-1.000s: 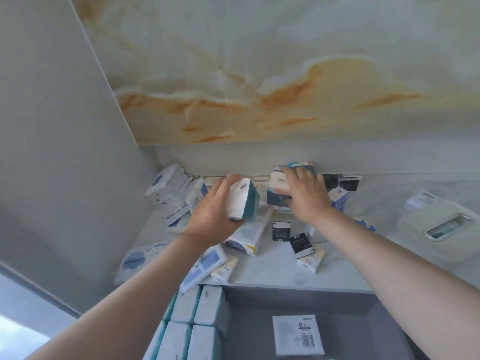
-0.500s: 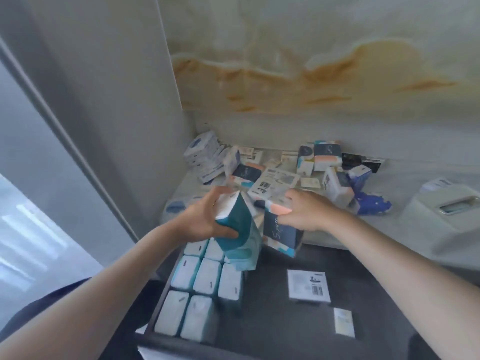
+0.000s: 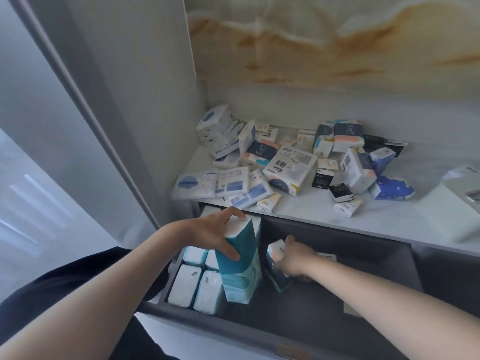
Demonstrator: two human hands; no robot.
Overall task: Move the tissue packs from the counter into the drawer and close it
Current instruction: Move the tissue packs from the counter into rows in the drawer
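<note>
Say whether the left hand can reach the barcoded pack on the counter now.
Probably not yet: the left hand grips the teal pack at the drawer; once freed, its way to the barcoded pack looks open.

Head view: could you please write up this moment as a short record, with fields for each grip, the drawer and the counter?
Left grip: holds a teal tissue pack roughly upright, its lower end down in the drawer beside the stored packs
Right grip: holds a dark blue pack inside the drawer
Drawer: open; white packs stand in rows at its left side
Counter: a loose pile of many packs, not yet moved
Task state: unfinished
</note>
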